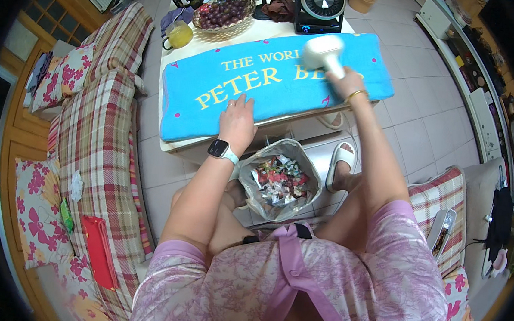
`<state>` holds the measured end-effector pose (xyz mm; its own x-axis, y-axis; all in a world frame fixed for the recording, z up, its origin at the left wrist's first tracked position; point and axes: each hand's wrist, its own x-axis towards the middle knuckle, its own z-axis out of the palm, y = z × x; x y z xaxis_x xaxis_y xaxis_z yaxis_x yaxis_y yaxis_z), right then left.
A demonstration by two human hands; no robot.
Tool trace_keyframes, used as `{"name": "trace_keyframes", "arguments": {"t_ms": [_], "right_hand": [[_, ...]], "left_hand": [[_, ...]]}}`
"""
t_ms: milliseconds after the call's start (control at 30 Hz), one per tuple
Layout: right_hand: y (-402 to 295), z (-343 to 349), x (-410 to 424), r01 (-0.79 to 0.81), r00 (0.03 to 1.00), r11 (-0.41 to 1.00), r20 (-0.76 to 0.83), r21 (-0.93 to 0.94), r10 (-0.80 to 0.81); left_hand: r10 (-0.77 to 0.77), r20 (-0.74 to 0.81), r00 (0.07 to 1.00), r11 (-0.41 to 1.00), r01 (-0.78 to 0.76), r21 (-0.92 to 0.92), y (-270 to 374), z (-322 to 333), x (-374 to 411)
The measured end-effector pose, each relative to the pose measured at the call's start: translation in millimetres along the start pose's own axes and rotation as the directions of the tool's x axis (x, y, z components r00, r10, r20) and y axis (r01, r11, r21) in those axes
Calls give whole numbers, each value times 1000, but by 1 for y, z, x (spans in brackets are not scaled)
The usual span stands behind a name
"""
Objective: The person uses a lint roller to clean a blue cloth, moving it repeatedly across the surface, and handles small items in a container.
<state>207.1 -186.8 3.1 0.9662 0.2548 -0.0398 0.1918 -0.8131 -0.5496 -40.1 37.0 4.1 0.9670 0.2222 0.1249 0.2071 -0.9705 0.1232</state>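
Observation:
A blue towel (267,86) with large yellow lettering lies spread lengthwise along the near side of a pale table. My right hand (347,82) grips the handle of a white handheld appliance (323,50), which looks like a garment steamer. Its head is blurred and covers part of the lettering toward the towel's right end. Whether the head touches the cloth, I cannot tell. My left hand (238,122) rests palm down on the near edge of the towel, holding nothing. That wrist wears a smartwatch, and the right one a gold-coloured bracelet.
A lined trash bin (275,211) full of litter stands between my knees, under the table edge. Behind the towel are a glass mug of yellow drink (179,36), a basket of grapes (225,15) and a small black fan (321,7). A plaid-covered sofa (99,148) runs along the left.

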Motion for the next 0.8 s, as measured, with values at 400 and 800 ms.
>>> {"name": "trace_keyframes", "arguments": {"t_ms": [400,800], "right_hand": [[-77,23,-61,274,924,962,280,-10,-260],[41,-51,-8,-160,986,987,37,-28,161]], "left_hand": [[-7,37,999,999,9,-37,4,-6,11],[30,-47,998,998,-33,-57,4,2,8]]}}
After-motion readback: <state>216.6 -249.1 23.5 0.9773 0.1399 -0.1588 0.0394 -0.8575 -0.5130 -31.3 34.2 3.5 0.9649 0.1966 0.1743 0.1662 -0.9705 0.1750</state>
